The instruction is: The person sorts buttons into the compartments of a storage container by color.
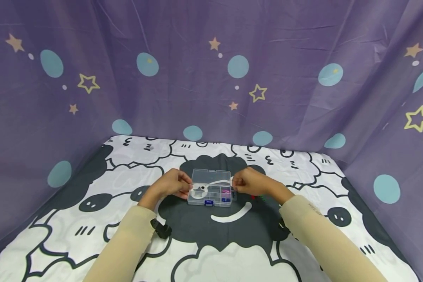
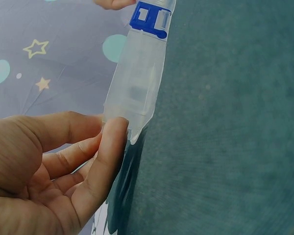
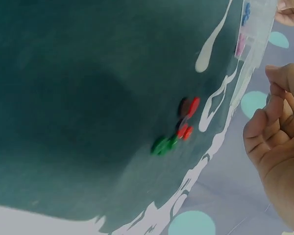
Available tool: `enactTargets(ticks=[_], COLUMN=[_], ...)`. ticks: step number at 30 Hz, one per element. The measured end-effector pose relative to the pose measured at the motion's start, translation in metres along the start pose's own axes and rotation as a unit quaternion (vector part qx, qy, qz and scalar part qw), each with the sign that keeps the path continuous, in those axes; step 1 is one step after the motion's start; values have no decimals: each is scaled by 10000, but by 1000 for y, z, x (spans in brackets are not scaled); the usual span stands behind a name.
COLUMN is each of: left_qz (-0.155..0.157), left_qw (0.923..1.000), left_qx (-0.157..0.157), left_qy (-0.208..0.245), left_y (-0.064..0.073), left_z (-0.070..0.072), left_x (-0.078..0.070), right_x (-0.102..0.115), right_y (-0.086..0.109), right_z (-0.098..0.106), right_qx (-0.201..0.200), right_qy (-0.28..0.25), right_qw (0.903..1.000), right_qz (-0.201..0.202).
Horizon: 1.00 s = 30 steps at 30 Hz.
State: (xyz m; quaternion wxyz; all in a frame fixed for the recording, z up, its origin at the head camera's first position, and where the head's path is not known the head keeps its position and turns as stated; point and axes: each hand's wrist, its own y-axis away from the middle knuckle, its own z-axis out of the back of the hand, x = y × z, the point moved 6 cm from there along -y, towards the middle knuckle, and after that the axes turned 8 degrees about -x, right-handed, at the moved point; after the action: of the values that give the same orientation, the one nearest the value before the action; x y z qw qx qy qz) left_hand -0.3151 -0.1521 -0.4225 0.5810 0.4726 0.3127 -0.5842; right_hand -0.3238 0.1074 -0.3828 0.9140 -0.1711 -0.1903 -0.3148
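Note:
A clear plastic compartment box (image 1: pixel 215 201) with a blue latch (image 2: pixel 151 19) lies with its lid (image 1: pixel 211 176) raised at the back. Pink pieces (image 1: pixel 226 191) and blue pieces (image 1: pixel 226 199) sit in its right-hand compartments. My left hand (image 1: pixel 176 183) pinches the box's left end between thumb and fingers; the left wrist view shows this grip up close. Beside the box's right end is my right hand (image 1: pixel 248 182), its fingers bent toward the thumb (image 3: pixel 284 125). Whether something small is between those fingertips cannot be made out.
Small red pieces (image 3: pixel 185 131) and green pieces (image 3: pixel 162 145) lie on the dark part of the printed cloth (image 1: pixel 225 235), right of the box. Behind hangs a purple curtain (image 1: pixel 197 98). A black object (image 1: pixel 161 229) is at my left wrist.

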Motion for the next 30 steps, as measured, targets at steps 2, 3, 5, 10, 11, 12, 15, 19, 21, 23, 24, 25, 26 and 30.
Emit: enactTargets(ticks=[2,3,5,10,11,12,15,19,21,23,24,25,26,30], left_qz=[19,9,14,11,-6,-1,-42,-66,-55,-19,-31,-30,-31,-71], left_qw=[10000,10000,10000,10000,10000,10000,10000,9999,9999,9999,9999,9999,9999,9999], left_qx=[-11,1,14,39,44,36,63,104,111,89,92,95,93,129], left_qy=[5,-7,11,26,10,17,-4,18,28,48,38,43,50,75], left_y=[0,-1,-1,-1,-1,-1,-1,-1,-1,-1,-1,-1,-1,-1], left_z=[0,0,0,-1,-1,0,0,0,-1,-1,-1,-1,-1,-1], left_x=[0,1,1,2,1,2,1,1,1,2,1,1,1,1], right_x=[-4,-6,-10,-20,-22,-24,-29,-37,-41,-45,-47,-48,-50,-55], right_y=[5,7,11,22,24,26,32,39,43,46,47,49,50,55], right_z=[1,2,4,8,9,9,11,12,14,15,16,16,17,18], right_qx=[-25,-40,-75,-107,-94,-73,-2,53,50,53,72,90,121,200], right_qy=[-54,-74,-109,-268,-328,-383,-532,-677,-690,-711,-754,-782,-825,-1047], right_qw=[10000,9999,9999,9995,9994,9991,9983,9971,9969,9965,9960,9956,9949,9919], right_qz=[-64,-69,-77,-87,-107,-136,-226,-358,-383,-440,-478,-511,-573,-684])
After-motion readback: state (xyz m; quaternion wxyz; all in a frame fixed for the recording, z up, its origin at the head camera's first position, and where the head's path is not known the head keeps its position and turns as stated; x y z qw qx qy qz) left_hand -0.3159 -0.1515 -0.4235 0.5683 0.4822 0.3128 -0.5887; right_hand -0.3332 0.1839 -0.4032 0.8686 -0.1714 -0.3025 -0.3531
